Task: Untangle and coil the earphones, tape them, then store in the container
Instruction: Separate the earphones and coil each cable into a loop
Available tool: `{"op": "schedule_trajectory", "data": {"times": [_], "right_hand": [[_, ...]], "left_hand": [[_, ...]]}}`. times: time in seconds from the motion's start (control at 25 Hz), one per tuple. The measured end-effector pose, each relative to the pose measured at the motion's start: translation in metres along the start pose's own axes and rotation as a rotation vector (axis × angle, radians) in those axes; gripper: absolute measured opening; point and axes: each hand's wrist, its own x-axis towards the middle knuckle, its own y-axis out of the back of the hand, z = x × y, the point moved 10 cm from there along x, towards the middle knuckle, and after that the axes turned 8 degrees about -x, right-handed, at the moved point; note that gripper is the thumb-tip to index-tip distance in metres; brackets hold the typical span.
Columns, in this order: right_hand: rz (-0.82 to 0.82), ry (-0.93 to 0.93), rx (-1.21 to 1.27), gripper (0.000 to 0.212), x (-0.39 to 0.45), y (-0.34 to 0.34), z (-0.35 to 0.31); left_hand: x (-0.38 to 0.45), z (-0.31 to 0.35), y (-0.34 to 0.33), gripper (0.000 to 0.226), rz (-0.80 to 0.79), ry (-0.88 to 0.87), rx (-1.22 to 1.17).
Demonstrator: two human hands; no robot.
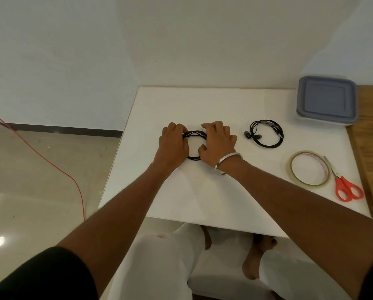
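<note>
Head view: a white bench [202,191] is seen, a lidded grey container [326,101] at its far right corner. Nearer lie a tape roll [289,169], red scissors [346,188] and coiled earphones [266,135]. At bench centre, another earphone coil [195,135] is gripped by curled fingers of left hand [173,146] and right hand [217,144].

White table [181,198]: carries one black earphone coil [195,135] at centre, pressed flat under both hands. A second coiled earphone set [266,133] lies to its right. Tape roll [308,168] and orange-handled scissors [346,187] lie side by side near the right edge. Blue-lidded container [327,100] occupies the far right corner.
</note>
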Motion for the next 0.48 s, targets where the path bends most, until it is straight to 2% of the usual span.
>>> {"op": "schedule_trajectory", "data": {"times": [0.28,0.48], "right_hand": [[0.038,0.06,-0.048,0.055,0.0009,0.0035,-0.0048],[0.067,0.123,-0.095,0.053,-0.0029,0.0062,-0.009]], "left_hand": [[-0.0009,0.0005,-0.0001,0.038,0.01,-0.007,0.065],[-0.0026,0.0,-0.0052,0.059,-0.041,-0.022,0.067]]}}
